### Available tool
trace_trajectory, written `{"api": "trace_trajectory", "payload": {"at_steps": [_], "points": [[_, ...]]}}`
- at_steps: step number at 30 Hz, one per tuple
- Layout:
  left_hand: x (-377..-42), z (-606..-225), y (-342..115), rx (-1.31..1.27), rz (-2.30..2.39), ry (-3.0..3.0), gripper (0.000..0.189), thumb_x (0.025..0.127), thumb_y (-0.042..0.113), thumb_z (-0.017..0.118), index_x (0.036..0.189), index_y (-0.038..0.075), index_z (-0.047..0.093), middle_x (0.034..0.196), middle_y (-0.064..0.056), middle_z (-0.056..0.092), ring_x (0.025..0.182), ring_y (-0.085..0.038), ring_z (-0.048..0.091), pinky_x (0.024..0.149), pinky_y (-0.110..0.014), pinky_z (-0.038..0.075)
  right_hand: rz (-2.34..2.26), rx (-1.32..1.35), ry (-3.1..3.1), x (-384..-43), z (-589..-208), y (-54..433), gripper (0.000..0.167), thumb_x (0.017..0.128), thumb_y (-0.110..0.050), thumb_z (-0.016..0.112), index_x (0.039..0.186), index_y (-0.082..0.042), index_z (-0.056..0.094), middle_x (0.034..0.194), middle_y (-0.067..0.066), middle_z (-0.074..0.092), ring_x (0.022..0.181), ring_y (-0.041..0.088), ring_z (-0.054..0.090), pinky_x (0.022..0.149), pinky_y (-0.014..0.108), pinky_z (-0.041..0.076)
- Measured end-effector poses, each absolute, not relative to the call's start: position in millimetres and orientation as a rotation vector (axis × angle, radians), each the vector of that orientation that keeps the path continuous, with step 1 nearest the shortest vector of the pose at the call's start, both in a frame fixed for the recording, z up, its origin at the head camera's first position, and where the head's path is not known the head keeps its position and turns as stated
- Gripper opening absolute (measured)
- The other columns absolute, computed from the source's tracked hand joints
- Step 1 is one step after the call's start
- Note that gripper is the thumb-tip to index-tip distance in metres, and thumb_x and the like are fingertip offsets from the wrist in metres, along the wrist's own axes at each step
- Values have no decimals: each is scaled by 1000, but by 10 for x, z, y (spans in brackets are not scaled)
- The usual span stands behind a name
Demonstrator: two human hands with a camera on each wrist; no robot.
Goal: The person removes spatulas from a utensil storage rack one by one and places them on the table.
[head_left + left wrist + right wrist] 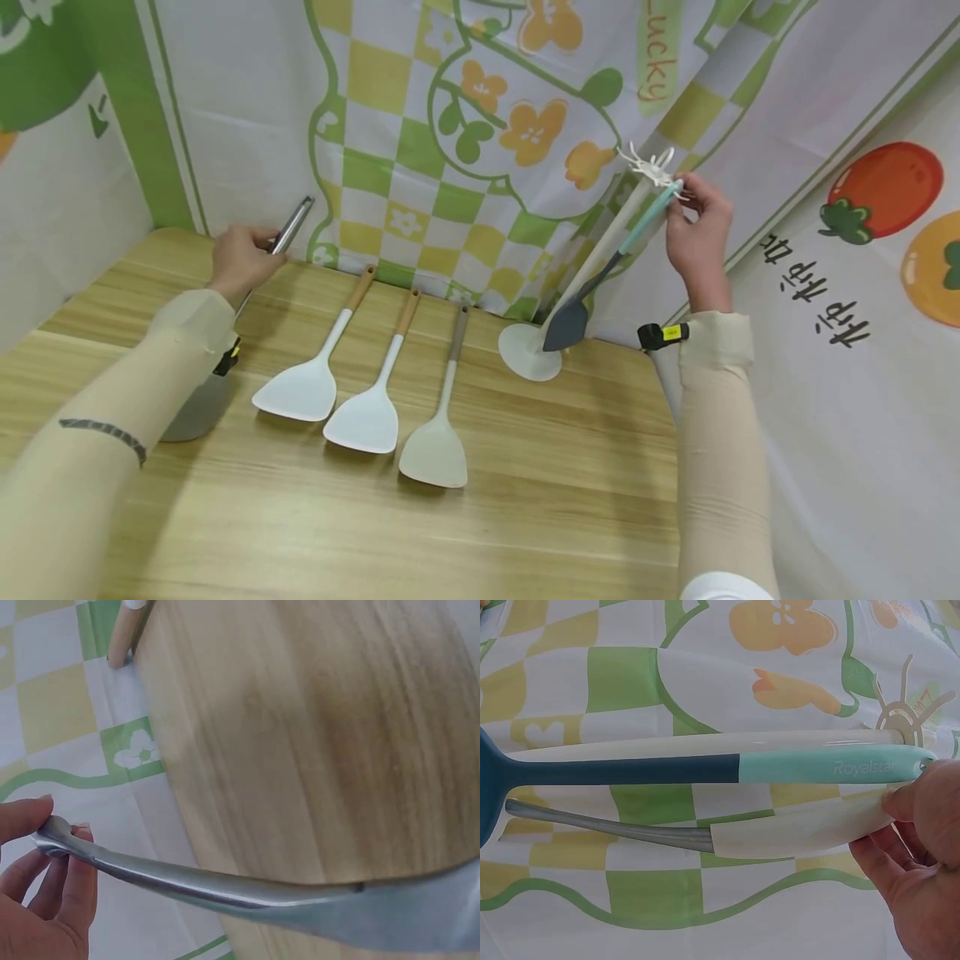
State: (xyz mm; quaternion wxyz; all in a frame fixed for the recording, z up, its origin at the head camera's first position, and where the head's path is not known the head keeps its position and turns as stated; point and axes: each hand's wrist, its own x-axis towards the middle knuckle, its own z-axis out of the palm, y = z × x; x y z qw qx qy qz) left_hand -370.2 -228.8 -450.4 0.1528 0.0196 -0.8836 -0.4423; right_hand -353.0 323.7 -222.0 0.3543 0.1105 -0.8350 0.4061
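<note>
Both hands are busy here: at the left of the frame, the left hand (pixel 243 260) pinches the tail of a steel spatula (pixel 225 892), thumb on one side, fingers bunched on the other, with its grey blade slanting down behind the sleeve. That looks stiff, smooth and likely the heavier piece, so a pinch so near the end could let the blade swing; a grip further down should steady it. Over to the upper right, the right hand (pixel 701 229) has thumb and fingers closing round the tip of a cream-handled tool (pixel 787 829), its steel shaft running off behind a dark blade, working end hidden. Just beside it hangs the teal spatula (pixel 633 237); whether the thumb brushes that one too, I can't tell. Its handle looks like slick, light plastic, best taken by the broad middle, clear of the thin hooks (pixel 651 167) atop the stand (pixel 592 260), which look easy to knock. And down in the centre, three pale spatulas (pixel 367 417) lie on the wooden table (pixel 540 492), handles toward the curtain, light-looking and simple to lift mid-handle.
</note>
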Motion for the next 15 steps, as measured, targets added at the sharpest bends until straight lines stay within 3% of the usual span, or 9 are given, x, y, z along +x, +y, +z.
{"api": "trace_trajectory", "payload": {"at_steps": [2,5,9,15], "points": [[-3694,-4528,-2284,59,-1264,-2533,43,89,11,71,126,-10,65,117,-34,67,103,-49,64,98,-55,44,1056,294,-2151,-3533,-2225,3238,22,97,8,55,113,8,70,103,-8,55,99,6,60,87,19,56],[-3682,-4557,-2271,54,-1260,-2544,41,89,10,74,123,-11,66,115,-34,67,105,-51,62,106,-59,37,1055,298,-2150,-3526,-2226,3238,22,97,7,56,114,7,70,103,-8,54,98,5,60,85,18,56],[-3667,-4607,-2257,38,-1262,-2559,37,87,8,75,117,-14,68,111,-35,68,103,-51,62,105,-60,36,1066,292,-2151,-3519,-2224,3239,22,97,7,56,114,6,71,104,-7,55,98,6,60,85,18,56],[-3663,-4707,-2256,9,-1194,-2554,33,84,6,78,109,-14,71,102,-33,71,97,-49,63,93,-57,41,1054,304,-2146,-3515,-2225,3247,22,98,7,56,114,6,71,103,-8,56,98,6,61,86,19,56]]}}
